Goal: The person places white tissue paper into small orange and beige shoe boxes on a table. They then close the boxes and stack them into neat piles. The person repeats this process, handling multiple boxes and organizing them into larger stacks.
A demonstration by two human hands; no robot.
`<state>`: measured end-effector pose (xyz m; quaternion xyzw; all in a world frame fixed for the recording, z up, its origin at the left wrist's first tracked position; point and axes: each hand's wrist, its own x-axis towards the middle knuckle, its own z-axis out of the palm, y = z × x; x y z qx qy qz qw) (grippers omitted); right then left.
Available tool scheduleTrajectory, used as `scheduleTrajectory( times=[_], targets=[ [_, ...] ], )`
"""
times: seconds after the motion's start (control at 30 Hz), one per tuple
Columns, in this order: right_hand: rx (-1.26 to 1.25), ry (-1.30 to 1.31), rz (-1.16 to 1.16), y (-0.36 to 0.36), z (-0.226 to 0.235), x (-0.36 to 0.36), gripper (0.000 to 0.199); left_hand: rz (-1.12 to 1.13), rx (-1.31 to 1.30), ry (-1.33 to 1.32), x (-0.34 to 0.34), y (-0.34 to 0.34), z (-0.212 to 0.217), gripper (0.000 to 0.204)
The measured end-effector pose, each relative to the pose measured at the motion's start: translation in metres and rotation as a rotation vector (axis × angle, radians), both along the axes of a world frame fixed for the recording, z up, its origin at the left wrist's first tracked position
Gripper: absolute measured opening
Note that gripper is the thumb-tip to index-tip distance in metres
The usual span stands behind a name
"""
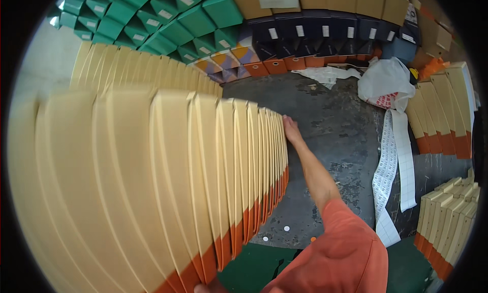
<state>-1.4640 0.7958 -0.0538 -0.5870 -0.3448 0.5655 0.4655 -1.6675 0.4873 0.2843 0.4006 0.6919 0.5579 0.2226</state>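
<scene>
A long stack of flat, shoebox-like tan cardboard boxes (pixel 173 166) with orange lower edges fills the left and middle of the view. It looks largest at the left and narrows toward the centre. My right arm, in an orange-red sleeve, reaches up to the stack's narrow end. There my right hand (pixel 291 129) is closed against the end box, its fingertips at the corner. Only a bit of my left hand (pixel 207 287) shows at the bottom edge, gripping the stack's orange side; most of its fingers are hidden.
Behind stands another row of tan boxes (pixel 147 63). Green boxes (pixel 195 22), navy boxes (pixel 325 31) and orange boxes (pixel 275 66) line the back. At right are a white plastic bag (pixel 389 79), a label strip (pixel 385 171) and tan-orange box stacks (pixel 445 217). Small discs (pixel 286 228) dot the dark floor.
</scene>
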Motion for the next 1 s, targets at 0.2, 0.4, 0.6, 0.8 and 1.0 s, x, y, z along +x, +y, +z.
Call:
scheduleTrajectory(
  times=[0.2,0.4,0.6,0.8,1.0],
  targets=[
    [-0.395,0.882,-0.003,-0.143,0.033,-0.061,0.097,-0.037,-0.021,-0.038,-0.005,-0.051,0.010,0.083],
    [-0.297,0.884,-0.283,-0.227,0.038,-0.050,0.088,-0.340,0.024,-0.139,-0.001,-0.110,0.029,0.079],
    [-0.012,0.995,-0.398,-0.414,0.090,-0.008,0.081,-0.620,0.031,-0.307,-0.001,-0.216,0.043,0.076],
    [0.253,0.977,-0.782,-0.664,0.071,0.092,0.078,-1.054,-0.084,-0.538,0.037,-0.319,0.032,0.073],
    [0.356,0.978,-1.224,-0.902,0.071,0.172,0.079,-1.504,-0.414,-0.855,0.098,-0.413,0.018,0.070]
  ],
)
